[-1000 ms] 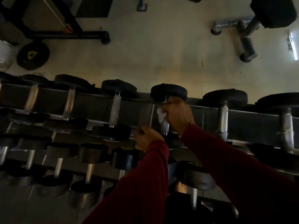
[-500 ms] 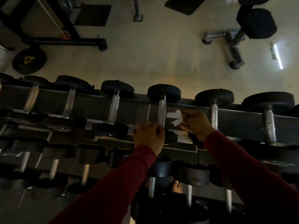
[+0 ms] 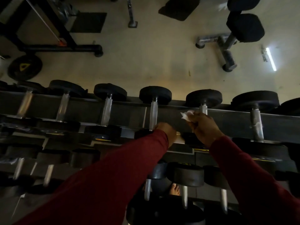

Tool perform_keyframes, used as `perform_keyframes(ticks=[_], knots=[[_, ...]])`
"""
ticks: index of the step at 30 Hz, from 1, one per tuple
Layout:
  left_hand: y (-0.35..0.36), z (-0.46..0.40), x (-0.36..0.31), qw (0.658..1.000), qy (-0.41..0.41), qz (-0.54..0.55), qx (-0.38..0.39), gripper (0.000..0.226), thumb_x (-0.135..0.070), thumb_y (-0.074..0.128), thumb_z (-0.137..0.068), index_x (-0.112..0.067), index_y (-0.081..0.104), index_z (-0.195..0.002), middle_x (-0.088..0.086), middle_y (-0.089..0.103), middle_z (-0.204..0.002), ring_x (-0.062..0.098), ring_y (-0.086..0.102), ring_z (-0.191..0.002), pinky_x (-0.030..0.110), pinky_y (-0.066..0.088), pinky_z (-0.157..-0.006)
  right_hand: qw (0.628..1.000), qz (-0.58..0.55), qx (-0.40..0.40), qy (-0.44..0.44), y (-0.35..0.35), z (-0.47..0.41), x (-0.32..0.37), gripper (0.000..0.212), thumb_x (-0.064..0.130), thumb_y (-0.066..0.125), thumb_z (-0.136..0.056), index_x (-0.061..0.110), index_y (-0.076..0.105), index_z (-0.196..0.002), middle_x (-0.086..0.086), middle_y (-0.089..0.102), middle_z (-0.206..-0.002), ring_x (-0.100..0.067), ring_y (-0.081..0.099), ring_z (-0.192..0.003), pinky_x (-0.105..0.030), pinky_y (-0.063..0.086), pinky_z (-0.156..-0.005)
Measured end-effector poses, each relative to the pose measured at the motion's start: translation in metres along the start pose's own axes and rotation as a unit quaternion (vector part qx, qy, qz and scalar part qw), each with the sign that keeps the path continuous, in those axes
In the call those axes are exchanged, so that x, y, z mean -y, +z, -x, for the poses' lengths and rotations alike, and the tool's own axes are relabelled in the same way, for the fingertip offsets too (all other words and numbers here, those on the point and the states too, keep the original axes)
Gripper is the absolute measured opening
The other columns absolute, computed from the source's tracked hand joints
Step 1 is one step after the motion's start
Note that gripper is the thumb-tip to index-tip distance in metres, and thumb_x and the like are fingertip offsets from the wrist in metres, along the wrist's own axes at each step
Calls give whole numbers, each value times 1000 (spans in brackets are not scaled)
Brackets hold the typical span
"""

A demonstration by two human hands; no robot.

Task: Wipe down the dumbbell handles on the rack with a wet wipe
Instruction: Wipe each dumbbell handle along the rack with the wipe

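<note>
A dark dumbbell rack (image 3: 227, 120) runs across the view with several black dumbbells with silver handles on its tiers. My right hand (image 3: 203, 125) pinches a crumpled white wet wipe (image 3: 186, 114) just left of the handle (image 3: 203, 109) of the fifth top-tier dumbbell, and covers that handle's lower part. My left hand (image 3: 164, 132) is curled at the near end of the neighbouring dumbbell's handle (image 3: 153, 115). Whether it grips the near head there I cannot tell. Both arms wear dark red sleeves.
Lower tiers hold more dumbbells (image 3: 185, 177). Beyond the rack lies pale floor with a weight plate (image 3: 25, 67), a black machine frame (image 3: 48, 44), a mat (image 3: 178, 8) and a padded bench (image 3: 243, 28). A bare foot (image 3: 174, 190) shows under the rack.
My right hand left the fourth dumbbell's handle and carried the wipe rightward to the fifth one. My left hand stayed by the fourth dumbbell's near end. The view shifted slightly.
</note>
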State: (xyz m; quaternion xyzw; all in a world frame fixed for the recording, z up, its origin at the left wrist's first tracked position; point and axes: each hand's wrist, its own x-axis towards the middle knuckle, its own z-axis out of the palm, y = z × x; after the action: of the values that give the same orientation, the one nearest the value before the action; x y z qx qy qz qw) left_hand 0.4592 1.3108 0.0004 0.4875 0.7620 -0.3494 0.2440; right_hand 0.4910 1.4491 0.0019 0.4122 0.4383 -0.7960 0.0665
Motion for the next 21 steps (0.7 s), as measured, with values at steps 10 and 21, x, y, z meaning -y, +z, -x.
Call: perform_keyframes(ticks=[10,21], knots=[[52,26,24,975,19,105,-195,55,-46,59,-89,-8,52,-129,10,54,-122,26,57,-106,37,51,-75,996,-38,46,-68,-2,6,-9,26,6,59,-94,7,64,-120,-9,70,-119,-20,70,-108,-33,59,-84],[79,30,17,877,-75,384,-278,48,-65,66,-73,-31,54,-105,-11,48,-108,8,46,-101,27,44,-84,997,38,50,-44,5,6,-6,25,4,55,-97,14,67,-116,-4,75,-108,-19,72,-101,-34,58,-85]])
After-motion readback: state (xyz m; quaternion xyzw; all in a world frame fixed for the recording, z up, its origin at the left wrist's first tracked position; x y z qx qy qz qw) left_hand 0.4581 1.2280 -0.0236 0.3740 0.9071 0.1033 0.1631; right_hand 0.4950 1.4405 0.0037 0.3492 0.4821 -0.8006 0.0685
